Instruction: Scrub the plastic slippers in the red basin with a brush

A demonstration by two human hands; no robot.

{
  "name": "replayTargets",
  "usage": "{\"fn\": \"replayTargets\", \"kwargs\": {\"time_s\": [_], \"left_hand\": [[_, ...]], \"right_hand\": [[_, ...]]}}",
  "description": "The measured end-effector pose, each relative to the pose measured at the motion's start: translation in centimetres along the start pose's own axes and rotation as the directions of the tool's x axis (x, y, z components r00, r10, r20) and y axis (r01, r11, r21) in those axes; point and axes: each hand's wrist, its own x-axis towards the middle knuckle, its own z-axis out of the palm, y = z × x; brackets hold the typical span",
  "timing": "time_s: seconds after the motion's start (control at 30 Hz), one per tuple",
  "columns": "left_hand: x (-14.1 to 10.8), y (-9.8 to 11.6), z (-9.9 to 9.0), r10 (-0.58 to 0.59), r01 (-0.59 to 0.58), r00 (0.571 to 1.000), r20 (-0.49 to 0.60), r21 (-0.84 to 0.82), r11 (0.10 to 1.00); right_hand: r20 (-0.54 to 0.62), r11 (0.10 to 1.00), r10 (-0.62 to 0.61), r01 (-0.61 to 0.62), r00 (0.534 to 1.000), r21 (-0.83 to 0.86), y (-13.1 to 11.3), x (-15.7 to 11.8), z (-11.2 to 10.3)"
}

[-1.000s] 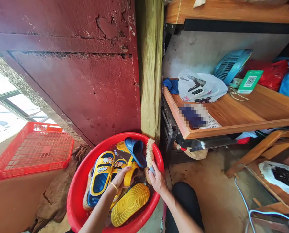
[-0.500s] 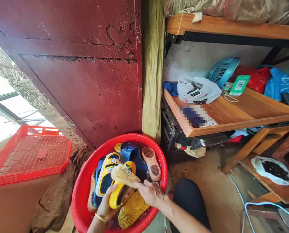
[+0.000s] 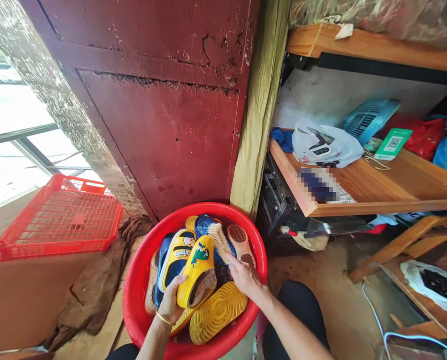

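Observation:
My left hand (image 3: 174, 297) grips a yellow slipper (image 3: 200, 262) with a green cartoon figure on its strap, held tilted over a red basin (image 3: 131, 305). In my right hand (image 3: 244, 275) is a scrub brush (image 3: 220, 241) with pale bristles, just right of the slipper and apart from it. Several more pieces of footwear crowd the basin: a yellow and navy slipper (image 3: 178, 250), a blue slipper (image 3: 208, 224), a pinkish shoe with brown sole patches (image 3: 240, 237), and an upturned yellow sole (image 3: 219, 312). Water shows dark between them.
A red plastic crate (image 3: 69, 215) and a brown cloth (image 3: 95, 295) lie to the left. Behind the basin stands a dark red door (image 3: 163, 140). A wooden shelf (image 3: 373, 206) with bags and a blue fan (image 3: 371, 117) juts out on the right.
The brush has come off the yellow slipper's strap and moved right, uncovering the green figure. The slipper is turned more upright. The whole view has shifted, so the basin sits further right.

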Motion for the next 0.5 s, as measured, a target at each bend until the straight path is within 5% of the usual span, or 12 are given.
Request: {"fn": "replayTargets", "kwargs": {"time_s": [0.1,0.27,0.4,0.5], "left_hand": [[0.4,0.1,-0.4,0.065,-0.066,0.996,0.058,0.013,0.998],[1.0,0.0,-1.1,0.082,-0.088,0.991,0.108,0.053,0.995],[1.1,0.0,-1.1,0.139,-0.138,0.990,0.011,-0.029,0.990],[1.2,0.0,-0.6,0.163,-0.173,0.983,-0.089,-0.123,0.977]], "right_hand": [[-0.049,0.992,0.015,-0.009,0.999,0.124,-0.1,0.4,-1.1],[-0.077,0.971,-0.147,0.158,0.986,0.179,-1.7,1.3,-2.6],[0.164,0.992,0.037,-0.056,0.986,0.117,-0.9,1.1,-3.3],[0.087,0.984,0.052,-0.066,0.995,0.165,-0.6,-1.3,-2.4]]}}
